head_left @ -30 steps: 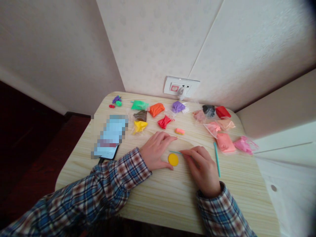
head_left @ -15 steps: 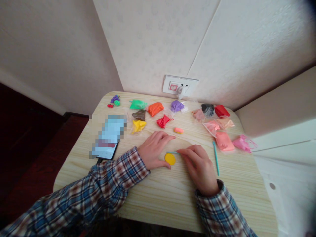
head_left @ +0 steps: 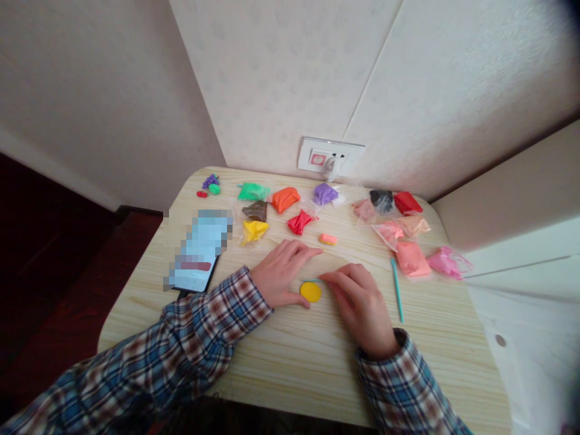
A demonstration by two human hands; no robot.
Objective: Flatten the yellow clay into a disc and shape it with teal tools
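A flat yellow clay disc [head_left: 310, 292] lies on the wooden table between my hands. My left hand [head_left: 281, 275] rests to its left with thumb and fingers spread apart, the thumb tip close to the disc's lower edge. In a pinch, my right hand [head_left: 361, 307] holds a thin blue-green clay tool [head_left: 312, 280], whose free end lies along the disc's far edge; whether it touches is hard to tell. Just beyond the hands sits a small pink and yellow clay piece [head_left: 328, 239]. A second blue-green clay tool [head_left: 397, 291] lies to the right of my right hand.
Bags of coloured clay, among them a yellow one [head_left: 254, 231] and a red one [head_left: 299, 222], line the table's back. More, including a salmon bag [head_left: 412, 260], lie at right. A phone [head_left: 199, 254] lies at left, below small clay fruits [head_left: 211, 182]. A wall socket [head_left: 330, 158] is behind.
The tool in my right hand has shifted slightly left along the disc's far edge. The disc now sits a little nearer my left thumb. My left hand stays nearly still.
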